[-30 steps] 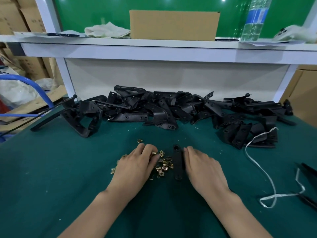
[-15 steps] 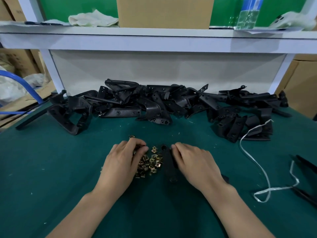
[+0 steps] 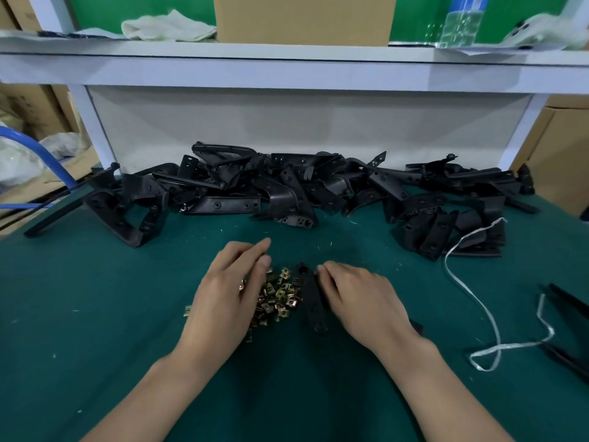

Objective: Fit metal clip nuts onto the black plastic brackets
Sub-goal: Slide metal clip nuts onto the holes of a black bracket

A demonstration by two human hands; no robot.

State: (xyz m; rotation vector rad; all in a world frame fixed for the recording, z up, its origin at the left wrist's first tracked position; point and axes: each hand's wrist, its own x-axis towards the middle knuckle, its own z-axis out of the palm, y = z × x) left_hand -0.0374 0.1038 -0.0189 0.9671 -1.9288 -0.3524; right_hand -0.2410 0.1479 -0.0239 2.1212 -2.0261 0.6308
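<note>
Left hand (image 3: pixel 223 291) now higher over clip nuts (image 3: pixel 280 295), its grip unclear; right hand (image 3: pixel 360 301) grip tight on black bracket (image 3: pixel 311 299).

Our hands at the clip nuts (image 3: pixel 280 295) on the green table (image 3: pixel 95 314)
Our left hand (image 3: pixel 223 298) is over the brassy heap, fingers blurred; our right hand (image 3: pixel 360 301) curls its fingers onto a black bracket (image 3: pixel 311 298) lying just right of it. More brackets (image 3: pixel 318 189) lie piled behind, a white string (image 3: pixel 478 314) to the right, a cardboard box (image 3: pixel 304 17) on the shelf (image 3: pixel 287 68) above
</note>
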